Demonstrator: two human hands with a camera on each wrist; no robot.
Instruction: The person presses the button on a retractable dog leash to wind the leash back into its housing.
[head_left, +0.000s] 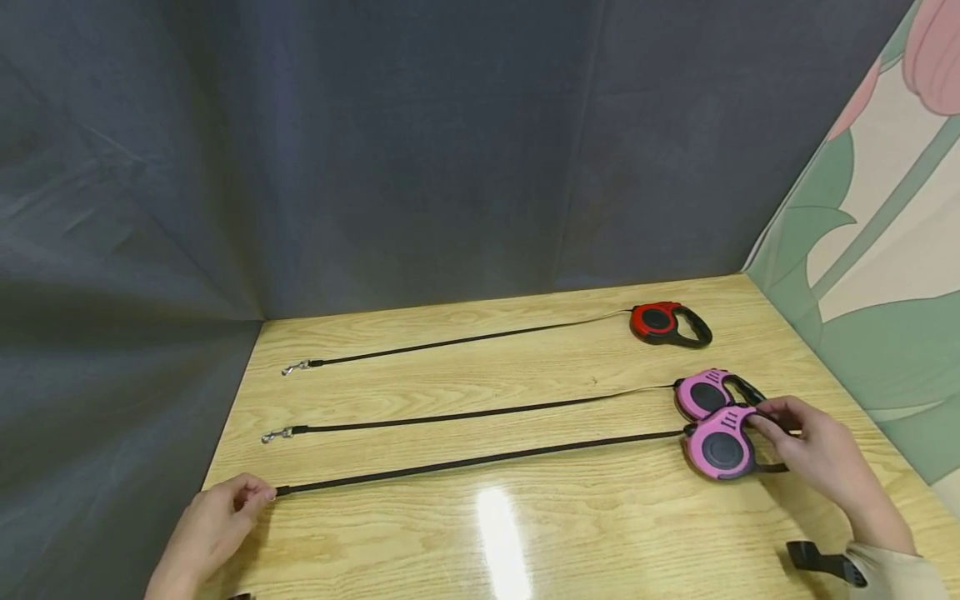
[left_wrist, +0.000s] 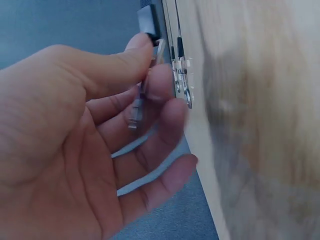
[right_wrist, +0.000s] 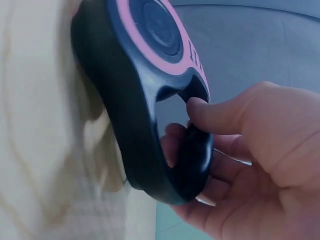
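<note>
In the head view my left hand [head_left: 221, 521] is at the front left, pinching the end of a black leash strap [head_left: 480, 460]. The left wrist view shows a metal snap hook [left_wrist: 136, 112] between its thumb and index finger. At the right, my right hand [head_left: 813, 446] grips the black handle of a pink retractable leash [head_left: 722, 450]; thumb and fingers close around the handle [right_wrist: 195, 157] in the right wrist view. The strap runs taut between both hands. Just behind lies a second pink retractable leash [head_left: 703, 396], partly covered by the nearer one.
Farther back lies a red retractable leash [head_left: 656, 321] with its strap drawn out leftward to a snap hook [head_left: 295, 367]. The second pink leash's hook [head_left: 277, 435] rests nearer. Dark cloth [head_left: 420, 167] borders the wooden table [head_left: 390, 542] behind; a flowered panel [head_left: 870, 250] stands right.
</note>
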